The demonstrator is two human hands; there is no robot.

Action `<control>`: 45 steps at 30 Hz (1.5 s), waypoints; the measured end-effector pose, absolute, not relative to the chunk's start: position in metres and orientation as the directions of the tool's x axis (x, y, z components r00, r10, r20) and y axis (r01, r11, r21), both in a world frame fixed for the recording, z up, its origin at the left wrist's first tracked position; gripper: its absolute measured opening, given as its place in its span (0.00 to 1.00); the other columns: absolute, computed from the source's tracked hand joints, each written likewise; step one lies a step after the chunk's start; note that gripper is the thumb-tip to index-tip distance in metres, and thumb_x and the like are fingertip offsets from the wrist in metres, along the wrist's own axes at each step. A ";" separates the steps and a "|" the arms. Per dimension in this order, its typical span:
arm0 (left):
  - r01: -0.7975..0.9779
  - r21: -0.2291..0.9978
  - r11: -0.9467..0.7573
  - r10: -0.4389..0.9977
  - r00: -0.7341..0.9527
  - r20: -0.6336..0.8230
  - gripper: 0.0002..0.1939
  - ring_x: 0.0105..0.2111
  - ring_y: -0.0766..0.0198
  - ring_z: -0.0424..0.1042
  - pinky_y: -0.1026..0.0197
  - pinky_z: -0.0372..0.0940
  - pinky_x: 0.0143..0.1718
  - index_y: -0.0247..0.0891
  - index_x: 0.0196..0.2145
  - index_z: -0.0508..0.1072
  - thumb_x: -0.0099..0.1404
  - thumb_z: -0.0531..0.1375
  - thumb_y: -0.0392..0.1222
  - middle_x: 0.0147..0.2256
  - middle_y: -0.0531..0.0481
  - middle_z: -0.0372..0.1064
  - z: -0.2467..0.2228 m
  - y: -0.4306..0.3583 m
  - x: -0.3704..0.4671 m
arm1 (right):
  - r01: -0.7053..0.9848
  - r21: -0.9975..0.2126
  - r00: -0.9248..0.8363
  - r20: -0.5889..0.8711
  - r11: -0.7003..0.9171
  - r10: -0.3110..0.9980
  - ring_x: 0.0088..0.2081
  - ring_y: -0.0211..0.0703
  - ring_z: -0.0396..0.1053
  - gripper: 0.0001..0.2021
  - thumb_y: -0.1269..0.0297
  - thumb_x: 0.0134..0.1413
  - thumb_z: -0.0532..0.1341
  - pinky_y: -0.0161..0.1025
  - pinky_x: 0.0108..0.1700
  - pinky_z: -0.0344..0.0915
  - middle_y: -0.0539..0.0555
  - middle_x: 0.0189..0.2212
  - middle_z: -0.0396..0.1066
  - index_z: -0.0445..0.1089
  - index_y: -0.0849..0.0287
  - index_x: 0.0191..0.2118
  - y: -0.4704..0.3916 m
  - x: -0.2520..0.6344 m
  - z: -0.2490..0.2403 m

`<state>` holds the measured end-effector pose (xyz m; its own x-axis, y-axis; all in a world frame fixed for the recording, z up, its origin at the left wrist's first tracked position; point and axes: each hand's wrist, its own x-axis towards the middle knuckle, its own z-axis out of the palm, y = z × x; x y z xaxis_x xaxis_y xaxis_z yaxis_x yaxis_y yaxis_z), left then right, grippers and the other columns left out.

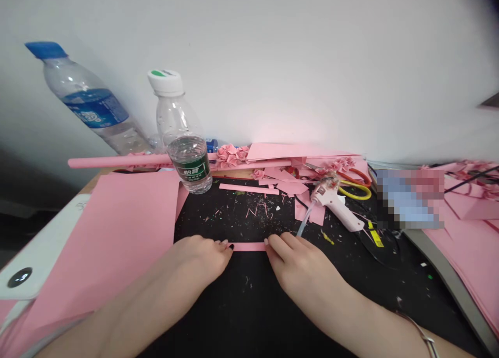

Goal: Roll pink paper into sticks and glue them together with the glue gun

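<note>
A narrow pink paper strip lies level across the black work surface, between my two hands. My left hand is closed on its left end, fingers pressed together. At the right end my right hand pinches the strip with curled fingers. Both ends are hidden under the fingers. Beyond the strip, another thin pink strip and small folded scraps lie on the black surface. A white glue gun rests past my right hand, its nozzle side amid pink scraps.
Two plastic bottles, one with a white cap and one with a blue label, stand at the back left. Pink sheets lie left. Yellow-handled scissors, paper flowers and a long pink roll sit along the wall.
</note>
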<state>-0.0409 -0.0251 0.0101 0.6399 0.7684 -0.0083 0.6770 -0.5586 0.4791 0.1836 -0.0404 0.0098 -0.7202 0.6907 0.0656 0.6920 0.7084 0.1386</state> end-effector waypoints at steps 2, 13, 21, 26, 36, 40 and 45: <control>0.711 0.427 -0.558 0.774 0.632 -0.039 0.12 0.42 0.55 0.71 0.54 0.67 0.41 0.36 0.46 0.70 0.65 0.54 0.38 0.45 0.43 0.69 0.007 -0.034 -0.037 | 0.708 0.153 -0.705 0.099 0.690 0.702 0.29 0.46 0.64 0.12 0.83 0.49 0.52 0.41 0.28 0.61 0.58 0.31 0.68 0.71 0.64 0.29 -0.046 0.180 0.005; 0.777 -0.061 -0.626 0.772 0.608 -0.184 0.30 0.46 0.42 0.70 0.47 0.67 0.44 0.22 0.53 0.66 0.50 0.52 0.32 0.51 0.25 0.64 0.001 -0.061 -0.004 | 0.732 0.218 -0.679 0.150 0.645 0.719 0.39 0.55 0.67 0.18 0.83 0.48 0.47 0.46 0.34 0.69 0.70 0.42 0.68 0.71 0.74 0.40 -0.064 0.172 -0.011; 0.671 -0.083 -0.737 0.676 0.735 -0.059 0.28 0.52 0.45 0.65 0.48 0.60 0.52 0.23 0.53 0.66 0.54 0.50 0.34 0.52 0.29 0.64 -0.015 -0.064 0.003 | 0.731 0.076 -0.680 0.165 0.678 0.714 0.37 0.49 0.67 0.18 0.80 0.53 0.48 0.43 0.38 0.70 0.65 0.43 0.68 0.66 0.73 0.48 -0.061 0.166 -0.019; 0.685 -0.070 -0.725 0.689 0.724 -0.037 0.28 0.52 0.44 0.65 0.47 0.59 0.52 0.21 0.52 0.66 0.54 0.49 0.34 0.52 0.29 0.64 -0.014 -0.064 0.002 | 0.760 0.065 -0.648 0.163 0.647 0.744 0.36 0.49 0.67 0.17 0.80 0.53 0.49 0.43 0.37 0.70 0.63 0.42 0.68 0.66 0.73 0.48 -0.061 0.165 -0.017; 0.817 0.069 -0.572 0.793 0.573 -0.209 0.26 0.55 0.49 0.62 0.41 0.54 0.55 0.25 0.56 0.63 0.60 0.44 0.29 0.56 0.33 0.59 0.002 -0.063 -0.001 | 0.799 0.218 -0.586 0.080 0.560 0.806 0.25 0.42 0.70 0.25 0.83 0.41 0.55 0.35 0.16 0.66 0.62 0.35 0.71 0.66 0.75 0.50 -0.066 0.171 -0.006; 0.847 0.050 -0.528 0.801 0.517 -0.301 0.26 0.55 0.46 0.62 0.38 0.53 0.55 0.22 0.55 0.63 0.60 0.44 0.28 0.56 0.29 0.57 0.009 -0.060 -0.005 | 0.790 0.278 -0.576 0.033 0.546 0.817 0.18 0.40 0.68 0.29 0.84 0.35 0.55 0.34 0.11 0.63 0.60 0.31 0.73 0.66 0.78 0.51 -0.068 0.174 -0.006; 0.858 0.018 -0.513 0.804 0.487 -0.342 0.27 0.54 0.46 0.62 0.38 0.54 0.55 0.22 0.55 0.63 0.58 0.44 0.25 0.56 0.29 0.58 0.011 -0.057 -0.007 | 0.805 0.306 -0.536 0.009 0.508 0.844 0.14 0.38 0.66 0.28 0.85 0.34 0.57 0.33 0.10 0.61 0.54 0.23 0.70 0.67 0.78 0.49 -0.071 0.178 -0.005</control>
<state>-0.0072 -0.0570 0.0111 0.4871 0.8037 -0.3418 0.8584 -0.5127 0.0177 0.1785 -0.0707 -0.0046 -0.5357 0.8443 0.0086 0.8052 0.5078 0.3061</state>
